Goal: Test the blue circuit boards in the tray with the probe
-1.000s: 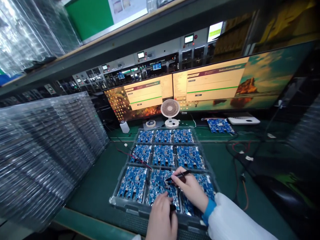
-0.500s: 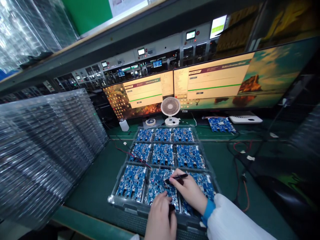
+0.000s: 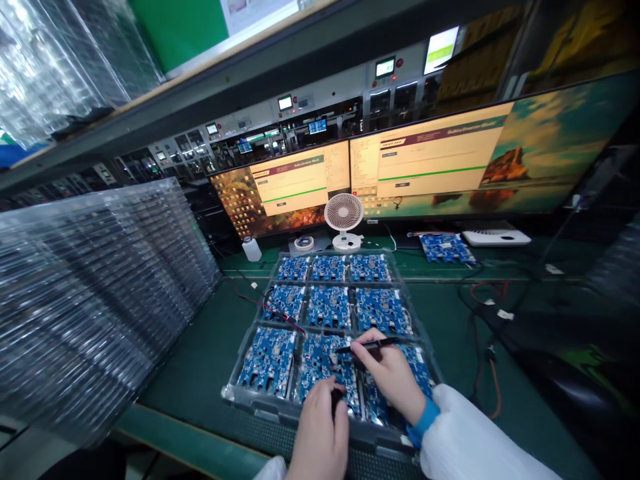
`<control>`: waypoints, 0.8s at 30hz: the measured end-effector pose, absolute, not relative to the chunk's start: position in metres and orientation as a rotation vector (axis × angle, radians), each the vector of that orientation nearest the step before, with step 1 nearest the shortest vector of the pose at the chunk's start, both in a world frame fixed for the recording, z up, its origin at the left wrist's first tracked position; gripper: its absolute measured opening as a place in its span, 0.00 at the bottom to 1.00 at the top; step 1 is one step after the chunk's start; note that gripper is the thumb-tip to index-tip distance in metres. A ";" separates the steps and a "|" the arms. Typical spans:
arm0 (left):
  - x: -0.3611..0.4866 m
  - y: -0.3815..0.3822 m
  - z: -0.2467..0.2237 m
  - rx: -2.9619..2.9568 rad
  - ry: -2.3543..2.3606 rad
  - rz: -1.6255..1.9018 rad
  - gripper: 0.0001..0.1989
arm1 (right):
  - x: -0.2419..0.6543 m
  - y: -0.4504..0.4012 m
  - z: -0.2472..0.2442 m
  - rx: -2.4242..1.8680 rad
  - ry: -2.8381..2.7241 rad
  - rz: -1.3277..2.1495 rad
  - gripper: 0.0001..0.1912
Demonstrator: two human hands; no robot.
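A clear plastic tray (image 3: 235, 390) on the green bench holds several blue circuit boards in three rows. My right hand (image 3: 393, 377) rests over the front row and grips a black pen (image 3: 373, 345) with its tip toward the middle front board (image 3: 320, 363). My left hand (image 3: 320, 433) is closed on a small dark connector (image 3: 336, 398) at the near edge of that same board. A red and black wire (image 3: 265, 308) runs across the tray's left side.
A tall stack of clear trays (image 3: 90, 293) fills the left. Two monitors (image 3: 425, 163) stand behind, with a small white fan (image 3: 344, 220), a tape roll (image 3: 303, 243) and a white bottle (image 3: 251, 249) before them. A loose blue board (image 3: 445, 248) and cables (image 3: 480, 313) lie at right.
My right hand has lifted slightly and shifted right, so the pen lies flatter and its tip is off the board. My left hand has stayed on the connector.
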State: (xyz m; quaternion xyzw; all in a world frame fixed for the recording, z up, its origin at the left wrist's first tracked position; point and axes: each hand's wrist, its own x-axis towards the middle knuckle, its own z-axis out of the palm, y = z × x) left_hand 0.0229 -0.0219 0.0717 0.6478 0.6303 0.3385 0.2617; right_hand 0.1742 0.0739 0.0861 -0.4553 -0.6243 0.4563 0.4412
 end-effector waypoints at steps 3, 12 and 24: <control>0.016 -0.016 0.084 1.629 1.784 0.875 0.20 | 0.181 0.066 0.099 -1.097 -1.506 1.200 0.24; 0.015 -0.013 0.096 1.787 1.812 0.856 0.17 | 0.197 0.052 0.133 -1.010 -1.486 1.336 0.27; 0.042 -0.013 0.120 1.945 1.696 0.869 0.13 | 0.250 0.042 0.128 -1.051 -1.437 1.334 0.25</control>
